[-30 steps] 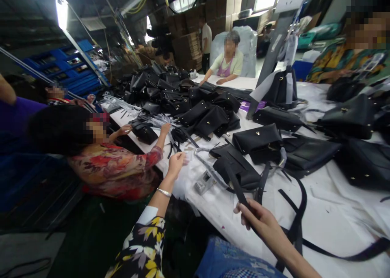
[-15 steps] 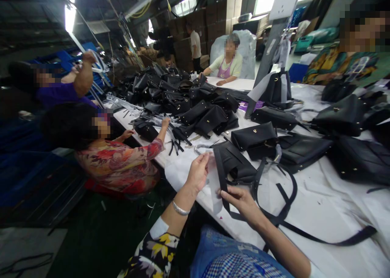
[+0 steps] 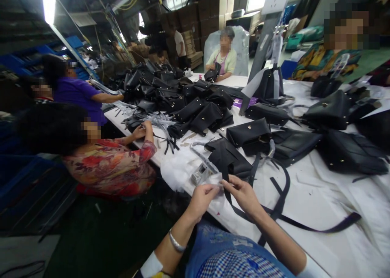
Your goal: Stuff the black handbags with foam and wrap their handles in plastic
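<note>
At the near edge of the white table, my left hand [image 3: 202, 199] pinches the edge of a translucent plastic film [image 3: 215, 179]. Close beside it, my right hand [image 3: 242, 195] has thumb and fingers closed on a long black strap [image 3: 319, 228]. The strap hangs from my fingers and loops across the table to the right. Just beyond both hands lies a black handbag [image 3: 236, 160], partly covered by the strap. A handle wrapped in clear plastic [image 3: 202, 154] arches at its left side.
Black handbags [image 3: 248, 130] stand to the right and are heaped at the back left. White sheets [image 3: 329, 197] cover the table [image 3: 292, 207]. A grey post [image 3: 258, 54] rises behind. A co-worker in a floral top [image 3: 109, 164] sits at left; others work around the table.
My left hand has come down and right, close to my right hand, drawing the film down. The view has shifted slightly. The floral-sleeved co-worker's hands have come together.
</note>
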